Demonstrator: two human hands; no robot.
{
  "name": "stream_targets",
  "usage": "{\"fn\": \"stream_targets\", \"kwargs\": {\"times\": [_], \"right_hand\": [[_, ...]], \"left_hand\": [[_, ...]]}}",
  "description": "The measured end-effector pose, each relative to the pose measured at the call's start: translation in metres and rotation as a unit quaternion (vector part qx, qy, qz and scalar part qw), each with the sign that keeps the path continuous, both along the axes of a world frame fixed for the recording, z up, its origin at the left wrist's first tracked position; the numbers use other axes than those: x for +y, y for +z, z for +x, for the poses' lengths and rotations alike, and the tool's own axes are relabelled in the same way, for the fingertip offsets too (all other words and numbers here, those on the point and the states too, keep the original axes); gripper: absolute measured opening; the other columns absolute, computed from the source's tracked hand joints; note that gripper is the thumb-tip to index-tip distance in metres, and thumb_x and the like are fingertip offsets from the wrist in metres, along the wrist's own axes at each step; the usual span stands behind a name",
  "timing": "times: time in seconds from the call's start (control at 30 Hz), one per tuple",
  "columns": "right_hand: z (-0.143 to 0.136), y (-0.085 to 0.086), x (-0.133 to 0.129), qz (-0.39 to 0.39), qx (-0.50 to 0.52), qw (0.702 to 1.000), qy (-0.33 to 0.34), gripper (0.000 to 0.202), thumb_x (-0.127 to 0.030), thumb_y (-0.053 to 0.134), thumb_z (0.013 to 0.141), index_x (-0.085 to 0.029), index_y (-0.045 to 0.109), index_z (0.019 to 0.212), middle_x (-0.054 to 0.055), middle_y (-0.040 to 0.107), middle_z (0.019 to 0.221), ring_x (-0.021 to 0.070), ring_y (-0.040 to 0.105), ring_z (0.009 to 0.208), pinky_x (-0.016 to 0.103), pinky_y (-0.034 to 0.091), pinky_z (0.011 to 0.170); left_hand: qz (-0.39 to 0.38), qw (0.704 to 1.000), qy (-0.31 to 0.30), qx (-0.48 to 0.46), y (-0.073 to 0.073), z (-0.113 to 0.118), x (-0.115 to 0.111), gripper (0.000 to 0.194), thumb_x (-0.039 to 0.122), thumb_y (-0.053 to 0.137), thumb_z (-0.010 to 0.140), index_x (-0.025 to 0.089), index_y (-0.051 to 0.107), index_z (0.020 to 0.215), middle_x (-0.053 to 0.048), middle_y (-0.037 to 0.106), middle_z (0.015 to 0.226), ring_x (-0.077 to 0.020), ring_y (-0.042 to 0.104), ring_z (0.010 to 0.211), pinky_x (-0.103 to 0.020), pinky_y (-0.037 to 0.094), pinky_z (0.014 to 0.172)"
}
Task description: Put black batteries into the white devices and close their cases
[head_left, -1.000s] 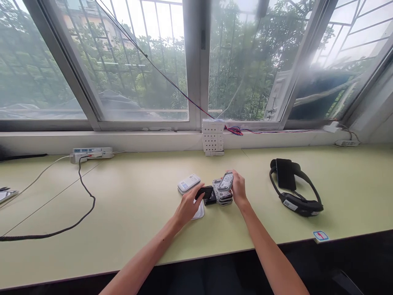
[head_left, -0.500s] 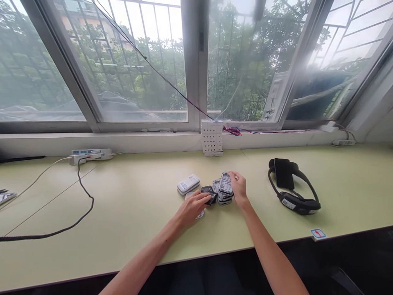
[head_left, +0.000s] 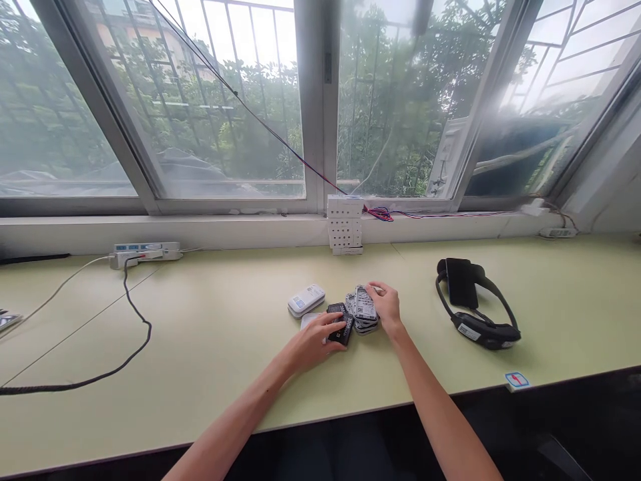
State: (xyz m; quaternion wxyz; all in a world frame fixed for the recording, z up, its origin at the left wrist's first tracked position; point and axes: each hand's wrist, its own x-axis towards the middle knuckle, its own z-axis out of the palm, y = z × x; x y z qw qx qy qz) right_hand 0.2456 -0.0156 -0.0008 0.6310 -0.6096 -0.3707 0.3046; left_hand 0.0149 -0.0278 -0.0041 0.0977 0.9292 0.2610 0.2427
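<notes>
A pile of grey-framed rectangular pieces (head_left: 366,304) with printed labels lies at the middle of the table. My right hand (head_left: 386,304) has its thumb and fingers at the right edge of the top piece. Just left of the pile are black battery-like blocks (head_left: 340,334) with white print, and the fingers of my left hand (head_left: 313,341) are closed on them from the left. A stack of white rectangular cases (head_left: 306,300) sits behind my left hand. Another white piece (head_left: 307,319) is partly hidden under that hand.
White boxes (head_left: 345,227) stand stacked against the window sill. A black headset (head_left: 481,327) with a phone-like block lies at the right. The power strip (head_left: 150,252) and its black cable (head_left: 143,341) are at the left. A small sticker (head_left: 517,381) marks the front edge.
The top framed piece has come down and slightly left onto the pile with my right hand. My left hand has shifted a little, showing more of the black blocks.
</notes>
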Motion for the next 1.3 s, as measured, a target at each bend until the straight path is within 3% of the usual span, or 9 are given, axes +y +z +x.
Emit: {"fn": "stream_targets", "kwargs": {"times": [0.2, 0.37, 0.53, 0.63, 0.87, 1.0, 1.07, 1.3], "right_hand": [[0.001, -0.007, 0.006, 0.009, 0.018, 1.0, 0.007, 0.045, -0.046, 0.073, 0.063, -0.014, 0.069, 0.095, 0.007, 0.071, 0.071, 0.021, 0.067, 0.064, 0.028, 0.051, 0.054], [0.001, -0.01, 0.01, 0.029, 0.033, 0.999, 0.011, 0.036, -0.042, 0.071, 0.065, -0.014, 0.071, 0.088, 0.011, 0.074, 0.085, 0.0223, 0.069, 0.079, 0.03, 0.055, 0.067], [0.001, -0.014, 0.015, 0.048, 0.047, 0.997, 0.041, 0.034, -0.044, 0.069, 0.065, -0.015, 0.073, 0.082, 0.01, 0.075, 0.088, 0.0221, 0.069, 0.083, 0.032, 0.054, 0.074], [0.0, -0.015, 0.017, 0.055, 0.06, 0.994, 0.068, 0.036, -0.046, 0.068, 0.065, -0.014, 0.073, 0.081, 0.01, 0.075, 0.088, 0.0221, 0.069, 0.082, 0.031, 0.055, 0.072], [0.0, -0.014, 0.015, 0.07, 0.094, 0.987, 0.112, 0.045, -0.056, 0.068, 0.067, -0.014, 0.073, 0.079, 0.009, 0.075, 0.085, 0.022, 0.069, 0.076, 0.03, 0.055, 0.066], [0.0, -0.014, 0.016, 0.075, 0.109, 0.985, 0.112, 0.052, -0.063, 0.065, 0.069, -0.013, 0.073, 0.078, 0.01, 0.075, 0.084, 0.0217, 0.069, 0.073, 0.03, 0.054, 0.064], [0.0, -0.014, 0.016, 0.073, 0.112, 0.986, 0.102, 0.053, -0.065, 0.063, 0.07, -0.013, 0.072, 0.077, 0.009, 0.074, 0.083, 0.021, 0.069, 0.071, 0.029, 0.054, 0.062], [0.001, -0.014, 0.016, 0.064, 0.08, 0.992, 0.071, 0.053, -0.067, 0.062, 0.07, -0.014, 0.071, 0.071, 0.009, 0.074, 0.078, 0.0206, 0.066, 0.068, 0.028, 0.051, 0.06]], "left_hand": [[0.016, 1.0, 0.013, -0.006, 0.003, 0.002, 0.001, 0.034, 0.043, 0.065, 0.084, 0.025, 0.068, 0.113, -0.01, 0.056, 0.137, -0.0295, 0.056, 0.12, -0.046, 0.049, 0.097], [0.034, 0.999, 0.033, 0.001, 0.003, 0.004, 0.006, 0.028, 0.045, 0.062, 0.085, 0.023, 0.069, 0.102, -0.011, 0.056, 0.135, -0.0271, 0.058, 0.108, -0.044, 0.052, 0.089], [0.025, 0.996, 0.077, 0.024, 0.013, 0.015, 0.008, 0.027, 0.046, 0.059, 0.087, 0.021, 0.067, 0.092, -0.009, 0.064, 0.114, -0.0242, 0.058, 0.091, -0.04, 0.052, 0.077], [0.012, 0.995, 0.102, 0.012, 0.017, 0.024, 0.011, 0.025, 0.044, 0.06, 0.086, 0.02, 0.067, 0.09, -0.008, 0.064, 0.101, -0.0246, 0.056, 0.092, -0.039, 0.05, 0.078], [0.01, 0.994, 0.105, 0.03, 0.028, 0.021, 0.023, 0.036, 0.051, 0.05, 0.09, 0.02, 0.068, 0.092, -0.009, 0.064, 0.1, -0.0261, 0.055, 0.096, -0.039, 0.046, 0.082], [0.008, 0.979, 0.196, 0.06, 0.047, 0.002, 0.041, 0.031, 0.041, 0.048, 0.092, 0.018, 0.067, 0.101, -0.012, 0.064, 0.104, -0.0287, 0.054, 0.105, -0.037, 0.043, 0.084], [-0.043, 0.961, 0.243, 0.123, 0.052, -0.006, 0.052, 0.03, 0.038, 0.053, 0.089, 0.018, 0.064, 0.108, -0.014, 0.064, 0.109, -0.0304, 0.054, 0.108, -0.035, 0.043, 0.083], [-0.07, 0.95, 0.266, 0.146, 0.043, -0.014, 0.069, 0.037, 0.036, 0.053, 0.088, 0.017, 0.057, 0.12, -0.016, 0.065, 0.107, -0.0306, 0.058, 0.102, -0.033, 0.042, 0.077]]}}
